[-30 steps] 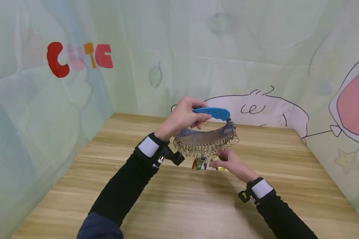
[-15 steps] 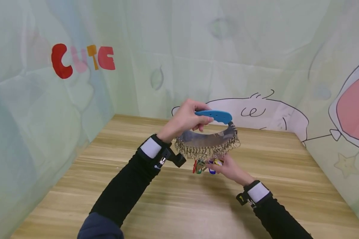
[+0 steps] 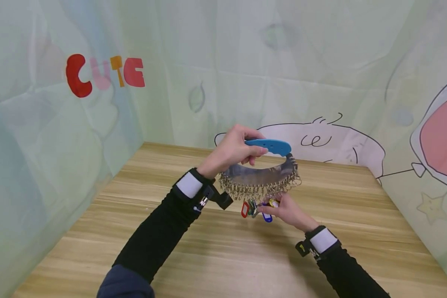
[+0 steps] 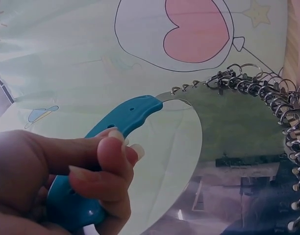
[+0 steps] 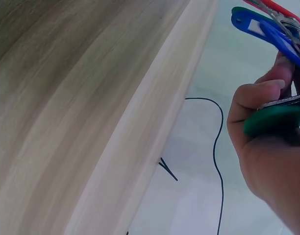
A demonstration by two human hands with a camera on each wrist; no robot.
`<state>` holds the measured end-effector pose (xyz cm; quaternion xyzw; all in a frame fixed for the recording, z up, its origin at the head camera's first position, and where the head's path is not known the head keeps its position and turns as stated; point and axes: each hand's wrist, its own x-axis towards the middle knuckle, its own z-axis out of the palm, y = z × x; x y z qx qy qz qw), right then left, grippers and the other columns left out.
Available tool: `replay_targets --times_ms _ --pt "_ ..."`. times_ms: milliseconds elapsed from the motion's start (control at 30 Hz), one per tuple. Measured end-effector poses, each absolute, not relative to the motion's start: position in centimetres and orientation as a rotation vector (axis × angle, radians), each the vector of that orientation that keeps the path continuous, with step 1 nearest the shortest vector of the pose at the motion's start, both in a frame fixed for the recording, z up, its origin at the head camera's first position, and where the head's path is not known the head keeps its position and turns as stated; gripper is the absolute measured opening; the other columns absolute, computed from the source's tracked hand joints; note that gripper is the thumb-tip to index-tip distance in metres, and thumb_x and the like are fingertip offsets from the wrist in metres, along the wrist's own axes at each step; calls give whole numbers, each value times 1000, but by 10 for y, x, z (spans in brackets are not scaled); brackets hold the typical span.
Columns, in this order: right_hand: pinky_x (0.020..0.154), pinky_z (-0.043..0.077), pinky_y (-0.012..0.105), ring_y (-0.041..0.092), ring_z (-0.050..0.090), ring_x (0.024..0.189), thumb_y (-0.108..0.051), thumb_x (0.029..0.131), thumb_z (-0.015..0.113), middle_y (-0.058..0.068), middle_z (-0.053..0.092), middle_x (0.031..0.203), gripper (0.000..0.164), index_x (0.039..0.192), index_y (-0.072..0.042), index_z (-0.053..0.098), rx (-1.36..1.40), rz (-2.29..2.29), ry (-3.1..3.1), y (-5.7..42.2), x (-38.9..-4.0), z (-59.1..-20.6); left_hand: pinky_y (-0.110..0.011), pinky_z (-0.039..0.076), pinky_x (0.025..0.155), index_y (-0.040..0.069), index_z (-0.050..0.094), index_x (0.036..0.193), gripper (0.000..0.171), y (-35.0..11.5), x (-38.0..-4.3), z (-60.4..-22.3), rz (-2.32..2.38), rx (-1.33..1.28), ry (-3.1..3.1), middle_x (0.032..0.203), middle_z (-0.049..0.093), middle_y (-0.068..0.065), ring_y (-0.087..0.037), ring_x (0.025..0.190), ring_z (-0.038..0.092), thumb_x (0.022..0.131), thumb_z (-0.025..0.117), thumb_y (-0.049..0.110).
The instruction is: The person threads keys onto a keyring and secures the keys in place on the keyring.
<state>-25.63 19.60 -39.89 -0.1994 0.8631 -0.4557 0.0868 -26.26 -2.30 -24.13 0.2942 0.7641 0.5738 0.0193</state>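
My left hand [image 3: 236, 150] grips the blue handle [image 3: 277, 146] of a curved metal key holder [image 3: 260, 176], held up over the table. Small metal hooks and rings [image 4: 287, 127] line its lower edge. From them hang key tags, among them a red tag [image 3: 244, 209] and a blue tag [image 3: 267, 217]. My right hand [image 3: 291, 213] pinches among the tags below the edge, next to a yellow tag [image 3: 273, 203]. In the right wrist view a green tag [image 5: 275, 120] with a silvery piece lies against the fingers; I cannot tell exactly which piece the fingertips pinch.
The wooden table [image 3: 208, 256] spreads beneath both arms. Printed cloth walls [image 3: 223, 62] enclose its back and sides. Black wrist straps [image 3: 189, 185] with cameras sit on both wrists.
My right hand has moved slightly left and down along the tags, its thumb shifting from beside the yellow tag. The red and blue tags have turned face-on. The left hand keeps its grip.
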Motion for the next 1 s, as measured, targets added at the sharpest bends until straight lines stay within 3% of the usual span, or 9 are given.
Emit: replay_targets --times_ms 133,367,633,867,1000 --pt "82 45 31 19 58 93 -23 86 70 6 68 100 22 101 -8 67 -589 -1370 2559 196 -256 -400 -22 35 44 3 70 96 9 -23 -262 -241 1776 905 2377 67 57 -11 -14 46 52 88 66 5" --pt "76 47 32 20 56 90 -14 84 67 10 64 100 19 101 -7 60 -565 -1442 2488 193 -257 -403 -24 36 45 3 69 96 9 -20 -262 -242 1790 899 2355 66 57 -7 -15 47 52 88 67 5" --pt "86 49 35 23 57 108 -35 79 76 14 59 123 62 129 -8 51 -442 -1349 2500 192 -253 -402 -23 35 44 3 70 95 8 -18 -262 -242 1787 931 2352 66 57 -9 -15 46 52 88 66 5" --pt "83 47 31 20 58 100 -37 77 79 6 64 112 46 114 -15 61 -444 -1373 2484 188 -252 -404 -24 35 44 2 69 96 8 -17 -261 -242 1771 922 2365 64 57 -5 -12 45 51 88 66 5" --pt "79 46 32 17 58 90 -41 78 76 7 65 104 42 108 -14 64 -401 -1338 2499 189 -253 -403 -24 36 45 3 69 95 8 -19 -261 -242 1773 929 2371 64 57 -5 -14 46 51 89 66 5"
